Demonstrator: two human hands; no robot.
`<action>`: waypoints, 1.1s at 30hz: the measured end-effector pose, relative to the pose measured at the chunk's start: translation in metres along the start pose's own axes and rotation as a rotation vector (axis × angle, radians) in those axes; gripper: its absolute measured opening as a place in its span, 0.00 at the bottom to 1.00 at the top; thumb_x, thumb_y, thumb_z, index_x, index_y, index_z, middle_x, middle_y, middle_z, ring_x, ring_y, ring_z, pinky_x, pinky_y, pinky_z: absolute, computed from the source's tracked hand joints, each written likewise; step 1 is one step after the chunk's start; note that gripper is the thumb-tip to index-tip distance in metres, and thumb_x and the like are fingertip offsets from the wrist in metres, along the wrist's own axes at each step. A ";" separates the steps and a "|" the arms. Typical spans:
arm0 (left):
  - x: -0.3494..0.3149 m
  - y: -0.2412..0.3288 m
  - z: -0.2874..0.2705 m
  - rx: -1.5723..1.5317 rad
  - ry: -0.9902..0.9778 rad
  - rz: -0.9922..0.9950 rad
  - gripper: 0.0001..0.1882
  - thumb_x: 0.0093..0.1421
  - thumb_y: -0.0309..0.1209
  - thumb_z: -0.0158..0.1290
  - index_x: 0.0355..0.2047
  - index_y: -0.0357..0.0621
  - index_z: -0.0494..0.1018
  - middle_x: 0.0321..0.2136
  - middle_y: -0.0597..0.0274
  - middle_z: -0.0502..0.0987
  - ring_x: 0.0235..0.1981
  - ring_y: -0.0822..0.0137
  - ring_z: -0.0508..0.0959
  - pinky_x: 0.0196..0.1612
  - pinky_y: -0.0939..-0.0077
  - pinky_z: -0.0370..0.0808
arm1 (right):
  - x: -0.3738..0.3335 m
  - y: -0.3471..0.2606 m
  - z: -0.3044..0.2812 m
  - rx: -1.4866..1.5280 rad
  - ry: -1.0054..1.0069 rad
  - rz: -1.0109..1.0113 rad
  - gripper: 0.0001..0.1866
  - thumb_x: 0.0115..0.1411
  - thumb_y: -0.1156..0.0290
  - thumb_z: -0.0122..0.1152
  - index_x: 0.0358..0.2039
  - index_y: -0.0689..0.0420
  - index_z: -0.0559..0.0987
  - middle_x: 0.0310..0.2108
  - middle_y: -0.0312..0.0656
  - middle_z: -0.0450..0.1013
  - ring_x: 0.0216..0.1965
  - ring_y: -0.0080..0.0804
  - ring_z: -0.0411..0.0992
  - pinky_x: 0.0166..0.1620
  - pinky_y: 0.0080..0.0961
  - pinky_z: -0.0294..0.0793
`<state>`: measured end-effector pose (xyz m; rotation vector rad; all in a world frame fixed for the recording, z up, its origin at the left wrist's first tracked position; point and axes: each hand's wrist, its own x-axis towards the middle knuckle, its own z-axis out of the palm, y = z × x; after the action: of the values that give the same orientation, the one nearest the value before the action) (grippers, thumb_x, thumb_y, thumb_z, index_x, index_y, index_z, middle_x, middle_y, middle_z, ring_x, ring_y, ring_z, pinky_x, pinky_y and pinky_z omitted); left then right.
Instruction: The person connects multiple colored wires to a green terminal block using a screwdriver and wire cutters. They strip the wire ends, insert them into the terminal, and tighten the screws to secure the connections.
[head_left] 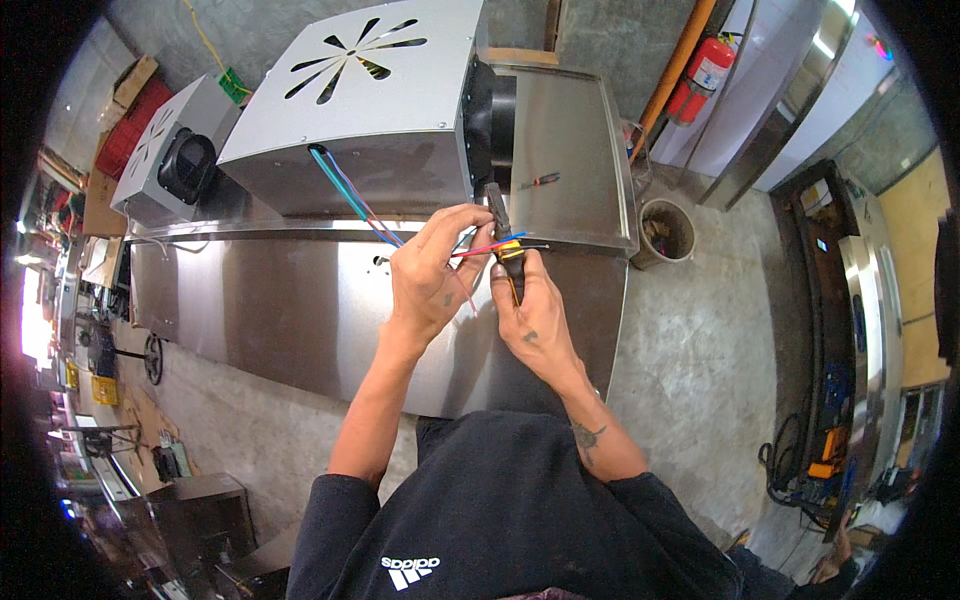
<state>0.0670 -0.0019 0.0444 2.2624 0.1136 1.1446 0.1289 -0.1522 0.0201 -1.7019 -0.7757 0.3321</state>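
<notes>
In the head view, the right hand [535, 310] has its fingers wrapped round a pair of dark pliers [512, 268] near the middle of the frame, while the left hand [428, 275] pinches some colored wires [355, 205] right beside the pliers' head. Those wires come out of a hole in the big grey metal box [340, 170], upper left of center, sitting on a shiny metal table [300, 290], and a small screwdriver [542, 181] lies just right of upper center.

Head-worn fisheye, facing down; left hand [428, 275], right hand [535, 315] near.
</notes>
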 end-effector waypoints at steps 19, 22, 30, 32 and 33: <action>-0.003 -0.007 0.002 0.097 0.015 0.090 0.11 0.62 0.18 0.67 0.45 0.34 0.82 0.43 0.48 0.87 0.43 0.53 0.89 0.46 0.65 0.86 | 0.003 0.008 -0.001 -0.118 0.007 -0.066 0.17 0.78 0.62 0.56 0.46 0.67 0.69 0.39 0.65 0.72 0.42 0.70 0.74 0.47 0.55 0.73; -0.001 -0.005 0.001 0.105 0.013 0.094 0.11 0.62 0.18 0.67 0.45 0.33 0.81 0.43 0.48 0.87 0.43 0.53 0.89 0.46 0.65 0.86 | 0.004 0.006 -0.002 -0.092 0.001 -0.079 0.17 0.78 0.62 0.56 0.45 0.67 0.69 0.40 0.65 0.72 0.42 0.70 0.74 0.47 0.55 0.73; 0.000 -0.008 0.001 0.099 0.017 0.144 0.11 0.63 0.17 0.66 0.45 0.31 0.80 0.41 0.47 0.86 0.41 0.53 0.88 0.44 0.66 0.86 | 0.006 0.010 0.000 -0.095 -0.002 -0.074 0.17 0.78 0.63 0.57 0.45 0.67 0.68 0.40 0.64 0.72 0.41 0.69 0.74 0.46 0.55 0.73; -0.001 -0.007 0.000 0.097 0.015 0.126 0.10 0.63 0.17 0.66 0.45 0.31 0.80 0.41 0.48 0.86 0.40 0.53 0.88 0.44 0.66 0.86 | 0.006 0.010 -0.001 -0.120 0.007 -0.083 0.16 0.78 0.64 0.58 0.49 0.67 0.72 0.41 0.64 0.75 0.43 0.68 0.76 0.47 0.52 0.75; -0.001 -0.006 -0.001 0.096 0.014 0.117 0.10 0.63 0.17 0.66 0.45 0.31 0.80 0.41 0.48 0.86 0.40 0.53 0.88 0.43 0.66 0.86 | 0.006 0.011 -0.002 -0.132 0.011 -0.088 0.16 0.77 0.64 0.58 0.50 0.67 0.74 0.42 0.64 0.76 0.44 0.67 0.77 0.47 0.50 0.76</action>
<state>0.0671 0.0032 0.0406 2.3723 0.0423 1.2398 0.1375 -0.1509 0.0114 -1.7848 -0.8775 0.2154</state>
